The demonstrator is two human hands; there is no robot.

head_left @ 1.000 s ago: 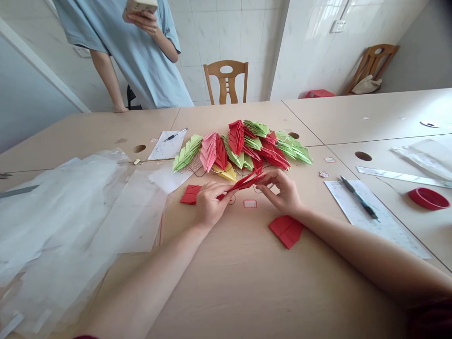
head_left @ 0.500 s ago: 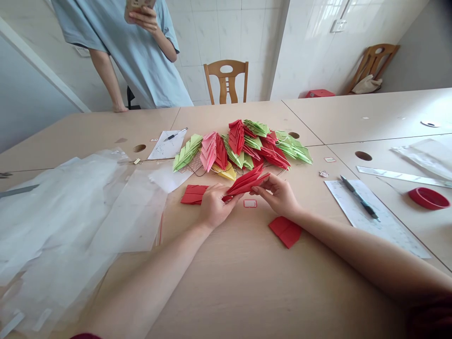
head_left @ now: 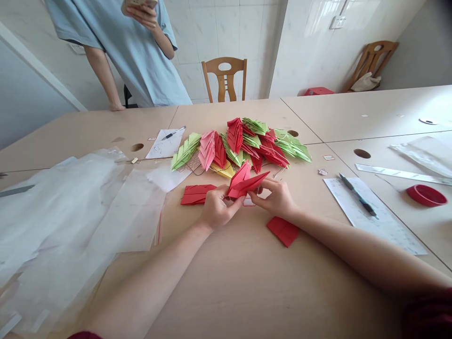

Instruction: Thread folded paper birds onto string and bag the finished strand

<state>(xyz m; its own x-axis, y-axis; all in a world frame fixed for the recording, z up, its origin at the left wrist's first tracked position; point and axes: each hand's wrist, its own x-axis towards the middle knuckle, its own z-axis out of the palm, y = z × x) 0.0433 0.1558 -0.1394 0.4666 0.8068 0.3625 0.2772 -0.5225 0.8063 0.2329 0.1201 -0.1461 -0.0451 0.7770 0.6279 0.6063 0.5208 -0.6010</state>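
My left hand [head_left: 216, 209] and my right hand [head_left: 274, 197] both grip a red folded paper leaf [head_left: 243, 182], held just above the table with its tip pointing up and right. A flat red folded piece [head_left: 196, 194] lies to the left of my left hand. Another red folded piece [head_left: 283, 230] lies on the table beneath my right wrist. Behind the hands sits a pile of red, pink, green and yellow folded paper leaves [head_left: 243, 146].
Clear plastic sleeves [head_left: 70, 216] cover the table's left side. A sheet with a pen [head_left: 358, 200], a ruler [head_left: 399, 173] and a red lid [head_left: 425, 195] lie to the right. Another person in a light blue shirt [head_left: 134, 52] stands at the far edge, next to a wooden chair [head_left: 225, 79].
The red leaf has been lifted and tilted upward, and its layers have spread. Both hands have drawn closer together and slightly toward me.
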